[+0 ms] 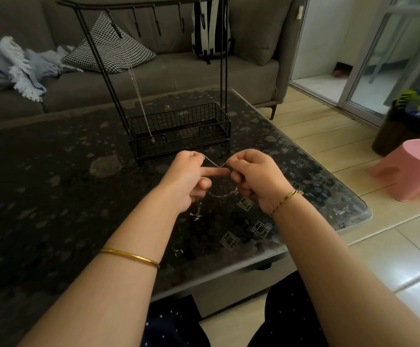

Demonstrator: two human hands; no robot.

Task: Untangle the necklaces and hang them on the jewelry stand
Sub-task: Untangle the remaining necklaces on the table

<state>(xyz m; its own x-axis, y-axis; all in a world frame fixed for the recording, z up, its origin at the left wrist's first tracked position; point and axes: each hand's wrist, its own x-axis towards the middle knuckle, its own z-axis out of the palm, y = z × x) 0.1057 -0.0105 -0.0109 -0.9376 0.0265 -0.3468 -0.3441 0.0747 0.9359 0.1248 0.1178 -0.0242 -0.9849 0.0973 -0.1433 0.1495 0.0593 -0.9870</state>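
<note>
Far side: grey sofa [179, 71] carrying a checked cushion [109, 46], striped cushion [211, 33] and, far left, blue blanket [8, 63]. Right: pink stool [409, 166] on tiled floor [391, 246].

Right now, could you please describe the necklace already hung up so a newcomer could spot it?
On the dark table stands a black jewelry stand with a basket base. From a hook near its top bar's left end hangs a thin silver necklace, its pendant by the basket's front left corner. Unlike the tangled chain held by the left hand and right hand, it hangs straight.
</note>
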